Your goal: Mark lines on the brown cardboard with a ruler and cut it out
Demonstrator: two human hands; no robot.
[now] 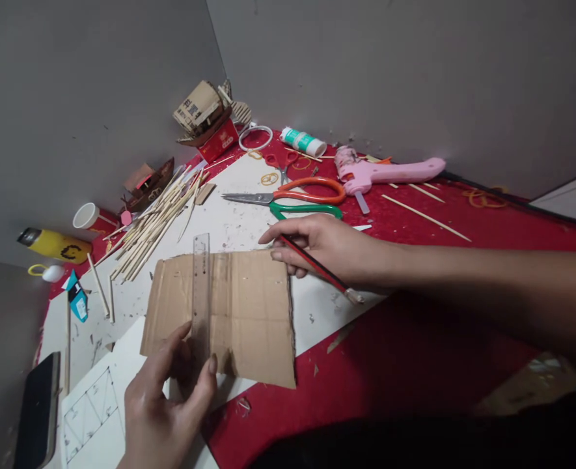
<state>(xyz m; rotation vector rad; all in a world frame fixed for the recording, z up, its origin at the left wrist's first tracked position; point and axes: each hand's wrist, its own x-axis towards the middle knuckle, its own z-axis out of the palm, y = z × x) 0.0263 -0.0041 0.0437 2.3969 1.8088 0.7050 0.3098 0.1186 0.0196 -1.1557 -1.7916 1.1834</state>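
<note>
cardboard (239,312) lies flat on the tabletop (390,365); left hand (163,404) pinches a clear ruler (200,293) onto it, right hand (327,251) grips a pencil (317,267) at its edge. light pressure could let the ruler slip, skewing any line.

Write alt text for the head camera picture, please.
A left hand holds a clear ruler on a cardboard piece; the right hand grips a pencil at its edge. Scissors and a pink glue gun lie behind.
</note>
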